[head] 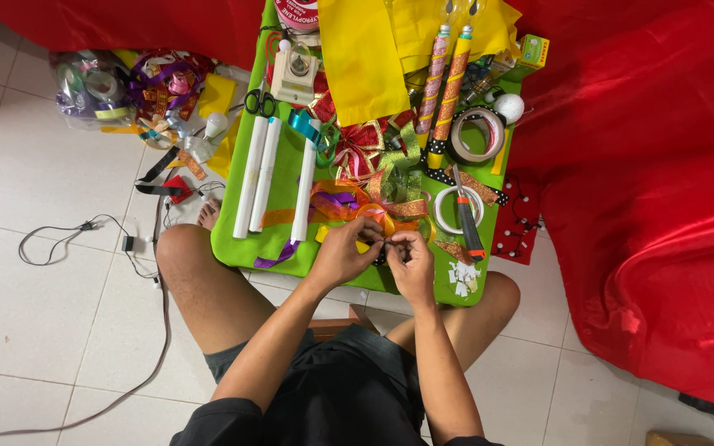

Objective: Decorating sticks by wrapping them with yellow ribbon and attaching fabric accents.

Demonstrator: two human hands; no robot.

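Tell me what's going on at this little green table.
A person sits on the tiled floor at a low green table. Both hands, the left hand and the right hand, meet at its near edge, pinching a small piece of orange and yellow ribbon. Around them lie white tubes, black-handled scissors, rolls of tape, a cutter with an orange and black handle and red and green ribbon bows.

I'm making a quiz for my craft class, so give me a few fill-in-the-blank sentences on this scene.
1. The left hand and right hand meet over a small piece at the near edge of a ____ table.
2. The black-handled scissors lie at the far end of the ____ tubes.
3. The orange-handled knife lies across a roll of ____ tape.
4. The cloth right of the table is ____.

Missing words: green; white; white; red
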